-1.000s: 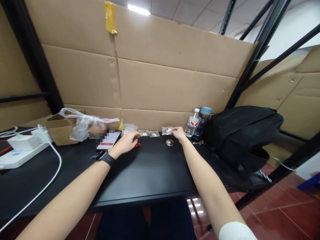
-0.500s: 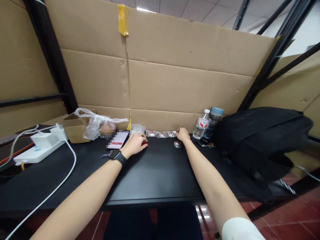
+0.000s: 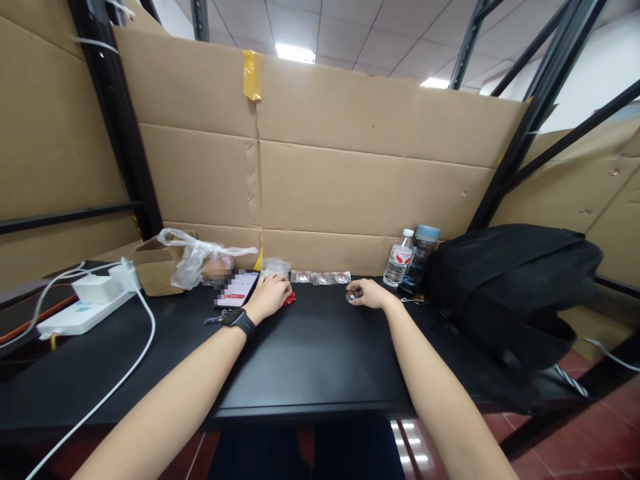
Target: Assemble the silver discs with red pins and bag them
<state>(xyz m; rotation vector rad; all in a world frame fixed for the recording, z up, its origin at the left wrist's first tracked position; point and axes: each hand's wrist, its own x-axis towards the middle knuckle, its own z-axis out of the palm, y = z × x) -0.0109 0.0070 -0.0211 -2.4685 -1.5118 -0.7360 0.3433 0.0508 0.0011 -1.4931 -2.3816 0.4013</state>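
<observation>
Resting flat, left hand [image 3: 273, 295] (covering red piece [image 3: 289, 299])

I see a black table [image 3: 310, 360] with a tall cardboard wall [image 3: 350, 173] behind it. A big black bag [image 3: 510, 287] sits on the right. Next to it stand two bottles [image 3: 410, 257]. On the left are a white power strip [image 3: 85, 310] and a brown box [image 3: 155, 267] with a plastic bag [image 3: 200, 257].
</observation>
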